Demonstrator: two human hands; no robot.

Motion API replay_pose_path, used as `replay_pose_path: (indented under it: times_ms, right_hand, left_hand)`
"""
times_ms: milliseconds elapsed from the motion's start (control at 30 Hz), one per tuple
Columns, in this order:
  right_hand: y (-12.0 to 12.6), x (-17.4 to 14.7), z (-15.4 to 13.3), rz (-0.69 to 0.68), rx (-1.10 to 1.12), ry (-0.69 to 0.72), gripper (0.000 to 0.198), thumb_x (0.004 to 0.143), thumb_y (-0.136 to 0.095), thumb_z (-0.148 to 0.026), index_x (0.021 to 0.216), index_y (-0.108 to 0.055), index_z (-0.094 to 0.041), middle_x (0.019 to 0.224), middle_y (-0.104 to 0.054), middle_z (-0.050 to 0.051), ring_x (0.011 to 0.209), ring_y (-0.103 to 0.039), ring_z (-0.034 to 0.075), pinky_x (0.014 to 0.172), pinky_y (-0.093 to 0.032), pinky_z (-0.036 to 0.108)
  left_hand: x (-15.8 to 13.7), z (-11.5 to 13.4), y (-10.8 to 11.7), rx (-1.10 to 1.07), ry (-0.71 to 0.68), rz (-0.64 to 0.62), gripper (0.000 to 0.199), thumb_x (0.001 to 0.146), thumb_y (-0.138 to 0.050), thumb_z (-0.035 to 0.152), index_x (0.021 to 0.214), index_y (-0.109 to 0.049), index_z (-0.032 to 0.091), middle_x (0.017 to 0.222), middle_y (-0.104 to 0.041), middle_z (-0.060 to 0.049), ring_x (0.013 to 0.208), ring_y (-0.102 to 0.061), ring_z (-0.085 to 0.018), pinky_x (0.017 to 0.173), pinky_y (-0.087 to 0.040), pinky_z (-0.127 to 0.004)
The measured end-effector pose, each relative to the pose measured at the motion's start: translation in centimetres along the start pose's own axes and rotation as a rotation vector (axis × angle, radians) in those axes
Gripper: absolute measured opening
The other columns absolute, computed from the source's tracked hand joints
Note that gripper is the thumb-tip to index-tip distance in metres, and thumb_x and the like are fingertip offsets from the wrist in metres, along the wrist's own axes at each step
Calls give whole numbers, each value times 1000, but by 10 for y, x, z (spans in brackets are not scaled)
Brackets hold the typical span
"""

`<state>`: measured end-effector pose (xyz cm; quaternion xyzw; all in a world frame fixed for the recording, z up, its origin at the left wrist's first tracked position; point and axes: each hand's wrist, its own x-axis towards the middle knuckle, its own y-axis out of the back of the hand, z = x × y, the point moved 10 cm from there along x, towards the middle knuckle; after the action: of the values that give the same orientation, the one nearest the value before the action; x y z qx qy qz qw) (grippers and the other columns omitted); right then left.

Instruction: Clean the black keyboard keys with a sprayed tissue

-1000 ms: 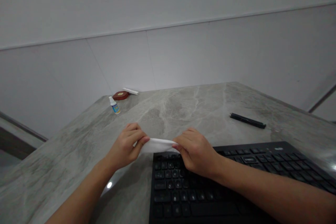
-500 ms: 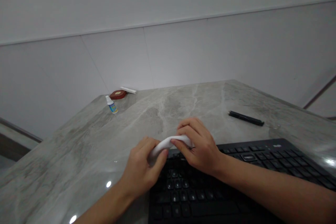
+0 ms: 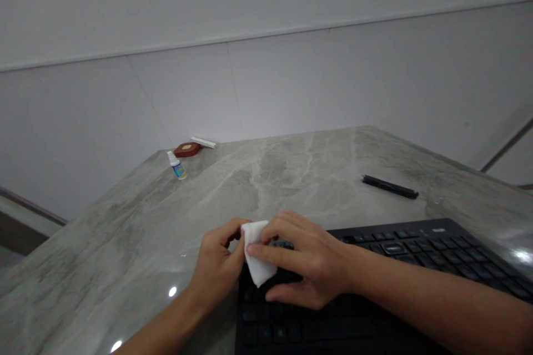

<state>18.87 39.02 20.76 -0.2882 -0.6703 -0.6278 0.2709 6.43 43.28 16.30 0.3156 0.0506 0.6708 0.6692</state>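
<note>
A folded white cloth or tissue (image 3: pixel 259 272) is held between my two hands, over the left part of a black keyboard (image 3: pixel 333 333). My left hand (image 3: pixel 220 258) pinches its upper left edge, near the keyboard's left corner. From the right, my right hand (image 3: pixel 303 260) has its index and middle fingers on the cloth, while the thumb sits lower, apart from it and over the keys. The hands and the cloth cover many of the left-hand keys.
On the grey marbled table (image 3: pixel 258 177), a small white spray bottle (image 3: pixel 177 166) stands at the back left. Behind it lie a reddish-brown case (image 3: pixel 187 149) and a white strip-like object (image 3: pixel 204 142). Black pens (image 3: pixel 390 186) lie beyond the keyboard. A wall (image 3: pixel 283 83) rises behind.
The cloth has gone from a rolled strip stretched between both hands to a folded pad hanging downward. My right hand has moved left and down, its fingers now over the cloth.
</note>
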Motion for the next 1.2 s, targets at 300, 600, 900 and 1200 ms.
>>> replay_pose_path:
  times_ms: [300,600,900,1200]
  right_hand:
    - [8,1,12,22,-139,-164,31,89,-58,-23,118,-68,-27,118,-46,12,110,-49,27,90,-49,45]
    - [12,-3,21,109,-133,-215,28,89,-55,-16,112,-68,-24,113,-53,11,106,-53,24,89,-49,43]
    - [4,-9,42,145,-137,-342,22,96,-56,-33,89,-66,-15,76,-64,5,73,-57,18,70,-46,33]
    - [2,-11,46,146,36,-357,15,95,-54,-22,103,-66,-16,86,-63,6,80,-59,17,71,-51,30]
  left_hand:
    - [-7,-4,-17,-348,82,-161,29,89,-56,30,108,-73,17,87,-74,-5,74,-67,-20,63,-51,-26]
    - [-8,-9,-25,-442,73,-247,38,91,-60,39,122,-66,17,108,-72,-11,96,-68,-27,85,-54,-36]
    - [1,-1,-19,-77,7,-170,19,92,-59,29,102,-71,18,90,-74,-5,80,-67,-19,72,-51,-28]
    - [7,-9,-5,59,-26,-86,16,91,-58,30,91,-68,17,82,-70,-3,77,-62,-18,72,-48,-28]
